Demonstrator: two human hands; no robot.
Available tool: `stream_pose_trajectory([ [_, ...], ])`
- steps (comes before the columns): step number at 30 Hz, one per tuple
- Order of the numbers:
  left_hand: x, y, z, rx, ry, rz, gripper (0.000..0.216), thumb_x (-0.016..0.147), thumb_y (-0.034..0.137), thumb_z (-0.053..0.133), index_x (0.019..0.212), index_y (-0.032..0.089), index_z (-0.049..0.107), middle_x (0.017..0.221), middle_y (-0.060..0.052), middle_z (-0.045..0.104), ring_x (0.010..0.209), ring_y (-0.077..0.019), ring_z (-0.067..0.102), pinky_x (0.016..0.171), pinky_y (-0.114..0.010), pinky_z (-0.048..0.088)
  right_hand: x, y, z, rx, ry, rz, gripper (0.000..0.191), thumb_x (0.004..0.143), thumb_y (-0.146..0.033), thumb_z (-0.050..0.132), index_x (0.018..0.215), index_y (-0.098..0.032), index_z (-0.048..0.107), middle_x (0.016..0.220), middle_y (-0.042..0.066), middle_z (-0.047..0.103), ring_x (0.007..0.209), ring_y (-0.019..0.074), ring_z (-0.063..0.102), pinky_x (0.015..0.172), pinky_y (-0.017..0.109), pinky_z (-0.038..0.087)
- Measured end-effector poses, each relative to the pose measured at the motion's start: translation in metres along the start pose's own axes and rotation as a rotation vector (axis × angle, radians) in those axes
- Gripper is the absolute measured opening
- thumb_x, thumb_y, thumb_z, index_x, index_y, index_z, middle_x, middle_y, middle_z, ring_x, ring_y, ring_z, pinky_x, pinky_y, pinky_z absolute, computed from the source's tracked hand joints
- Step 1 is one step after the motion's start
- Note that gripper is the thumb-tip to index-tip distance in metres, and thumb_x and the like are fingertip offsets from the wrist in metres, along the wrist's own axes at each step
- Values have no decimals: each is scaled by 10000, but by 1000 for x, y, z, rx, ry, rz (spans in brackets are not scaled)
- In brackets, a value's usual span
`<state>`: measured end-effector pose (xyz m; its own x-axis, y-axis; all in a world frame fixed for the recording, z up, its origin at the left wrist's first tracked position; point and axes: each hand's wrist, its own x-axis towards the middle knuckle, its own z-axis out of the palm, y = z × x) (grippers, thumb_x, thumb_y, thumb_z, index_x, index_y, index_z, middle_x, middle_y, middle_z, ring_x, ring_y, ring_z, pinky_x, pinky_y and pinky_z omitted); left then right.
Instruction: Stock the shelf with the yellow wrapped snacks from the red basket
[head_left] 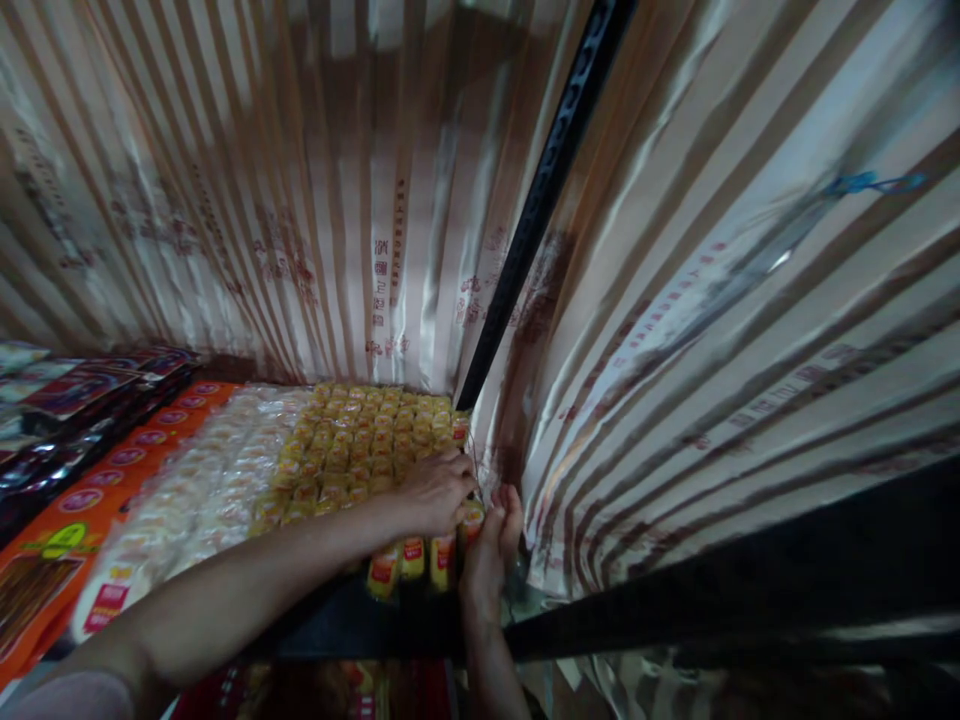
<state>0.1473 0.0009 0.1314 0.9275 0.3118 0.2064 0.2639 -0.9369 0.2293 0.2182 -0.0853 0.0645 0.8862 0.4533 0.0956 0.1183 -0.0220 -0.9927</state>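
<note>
My left hand [439,490] reaches in from the left over the rows of small yellow-wrapped packets [360,440], its fingers bent and drawn together at the right end of the rows. Close by, my right hand [489,545] comes up from below, fingers curled, beside the striped curtain. A thin dark wire or string [474,462] runs down near the fingertips of both hands. Between the hands sits one yellow packet with a red label [471,518]. What the fingers pinch is too small and dim to make out. More red-labelled packets [412,558] stand at the front edge below my left hand.
A black slotted post [525,220] rises behind the packets' right corner. Pleated curtain [337,200] hangs behind and to the right. Leftward lie clear-wrapped white packets [217,470], an orange package [90,500] and dark shiny packs [75,400]. A dark shelf edge [337,625] runs along the front.
</note>
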Motion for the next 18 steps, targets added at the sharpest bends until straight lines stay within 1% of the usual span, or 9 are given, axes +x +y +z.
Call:
stream_pose_trajectory([
  [3, -7, 0, 7, 87, -24, -6, 303, 768, 344, 567, 985, 137, 606, 1122, -102, 539, 1068, -257, 432, 914, -385, 385, 1, 1, 0, 16, 18, 4, 588, 856, -477, 267, 1325, -128, 333, 1372, 125, 395, 1215, 200, 418, 980, 290, 345],
  [6, -8, -1, 15, 118, -15, -12, 326, 782, 357, 553, 1024, 145, 602, 1236, -117, 483, 1128, -273, 392, 937, -406, 356, 4, 8, -1, -11, 48, -7, 594, 854, -491, 260, 1318, -129, 338, 1349, 121, 424, 1177, 209, 455, 930, 283, 387],
  [8, -6, -1, 18, 127, -4, 5, 320, 786, 343, 546, 1039, 156, 603, 1264, -116, 468, 1142, -276, 383, 941, -410, 346, 6, 14, -2, -48, 51, -29, 586, 860, -492, 241, 1316, -136, 337, 1333, 113, 444, 1154, 203, 475, 891, 271, 414],
  [10, -5, 0, 19, 130, -2, 40, 291, 779, 321, 547, 1009, 157, 619, 1274, -114, 466, 1148, -278, 378, 951, -416, 332, 7, 17, -2, -74, 41, -52, 575, 867, -490, 231, 1320, -148, 327, 1324, 110, 455, 1134, 195, 494, 856, 260, 431],
  [12, -3, 1, 17, 111, -8, 58, 243, 757, 303, 567, 929, 149, 641, 1282, -113, 464, 1158, -279, 371, 968, -417, 315, 7, 18, -1, -70, 30, -56, 575, 874, -488, 216, 1330, -150, 304, 1324, 121, 455, 1124, 192, 505, 846, 262, 437],
  [15, -2, 1, 15, 40, -18, 40, 175, 717, 262, 597, 831, 139, 644, 1277, -105, 473, 1166, -271, 365, 984, -401, 307, 6, 12, 2, 10, 26, -19, 588, 870, -485, 218, 1333, -131, 296, 1329, 149, 445, 1144, 202, 494, 868, 290, 431],
  [18, -2, 2, 17, -65, -13, -5, 158, 691, 219, 599, 830, 147, 624, 1218, -91, 511, 1147, -251, 383, 986, -371, 322, 4, 4, 4, 68, 45, 13, 589, 849, -484, 271, 1314, -130, 343, 1328, 154, 445, 1170, 217, 471, 909, 329, 409],
])
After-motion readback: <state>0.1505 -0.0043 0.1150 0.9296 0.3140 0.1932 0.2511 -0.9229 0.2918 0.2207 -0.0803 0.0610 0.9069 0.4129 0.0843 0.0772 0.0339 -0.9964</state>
